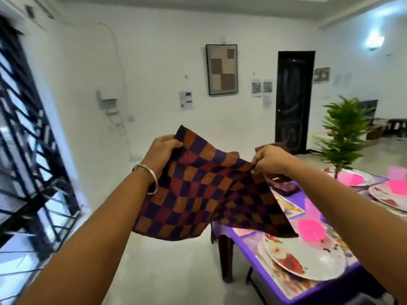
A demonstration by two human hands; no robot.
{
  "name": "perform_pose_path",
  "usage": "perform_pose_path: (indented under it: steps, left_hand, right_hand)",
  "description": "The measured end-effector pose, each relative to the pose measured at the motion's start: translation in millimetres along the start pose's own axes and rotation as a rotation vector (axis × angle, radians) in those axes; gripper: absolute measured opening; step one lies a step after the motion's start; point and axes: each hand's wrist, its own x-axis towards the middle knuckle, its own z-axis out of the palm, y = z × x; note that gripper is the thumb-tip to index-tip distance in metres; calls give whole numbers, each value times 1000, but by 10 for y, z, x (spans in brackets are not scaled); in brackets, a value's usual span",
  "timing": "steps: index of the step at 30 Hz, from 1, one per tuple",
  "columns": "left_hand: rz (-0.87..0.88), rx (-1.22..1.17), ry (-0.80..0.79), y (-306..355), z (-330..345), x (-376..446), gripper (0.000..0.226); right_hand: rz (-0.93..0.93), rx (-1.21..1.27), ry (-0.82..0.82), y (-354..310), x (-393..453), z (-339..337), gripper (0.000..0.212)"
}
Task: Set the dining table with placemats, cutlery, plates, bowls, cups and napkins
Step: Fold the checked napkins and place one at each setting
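Checked napkin (204, 190) hiding table (253, 238) corner

The napkin (207, 190) I hold up is woven cloth, soft and matt, with little ribbed lines in its orange and red squares. My left hand (161, 148) and my right hand (267, 159) both pinch its top edge. The bangle (149, 177) on my left wrist is shiny metal. The plate (308, 258) near me is smooth and glossy with flowers printed on it. The pink bowl (311, 231) on it looks like see-through plastic, smooth and bright. The table cover (246, 241) is purple and a bit shiny, like plastic sheet. The table leg (225, 258) is dark and smooth. The floor (167, 271) is pale and matt.
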Motion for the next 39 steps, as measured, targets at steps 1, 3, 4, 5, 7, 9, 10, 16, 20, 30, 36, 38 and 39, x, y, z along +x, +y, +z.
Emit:
perform_pose_path:
  steps: [1, 3, 4, 5, 7, 9, 10, 16, 20, 30, 36, 38, 39]
  left_hand:
    - [6, -11, 17, -17, -152, 40, 13]
    - [5, -23, 51, -59, -425, 97, 18]
    - [3, -12, 69, -79, -553, 109, 19]
    - [-4, -5, 88, -108, -694, 127, 19]
    - [-26, 8, 109, -186, -930, 148, 19]
    - [-60, 37, 114, -283, -1156, 151, 18]
    - [-84, 58, 94, -338, -1256, 143, 16]
    - [-198, 232, -101, -683, -1620, -18, 19]
    - [-233, 359, -213, -892, -1655, -121, 20]
    - [-80, 653, -241, -1200, -1222, -183, 8]
    - [425, 1011, 108, -1312, -1097, -227, 15]
    - [488, 1018, 65, -1284, -1114, -229, 11]
    - [500, 1024, 38, -1263, -1124, -218, 10]
  right_hand:
    - [26, -1, -57, -144, 84, 54, 13]
    - [110, 51, -184, -394, 221, 168, 16]
    - [139, 89, -220, -497, 289, 226, 19]
    - [152, 128, -224, -602, 361, 284, 23]
    - [143, 237, -165, -765, 496, 358, 29]
    - [126, 337, -108, -940, 617, 440, 27]
    - [102, 336, -89, -1011, 675, 494, 31]
    - [-141, -70, -210, -1306, 856, 768, 13]
    - [-326, -189, -325, -1434, 775, 853, 55]
    - [-606, -293, -261, -1423, 847, 708, 21]
    - [-666, -311, -347, -1430, 859, 653, 33]
    - [-684, -296, -357, -1445, 850, 636, 34]
    - [-691, -279, -359, -1448, 846, 626, 35]
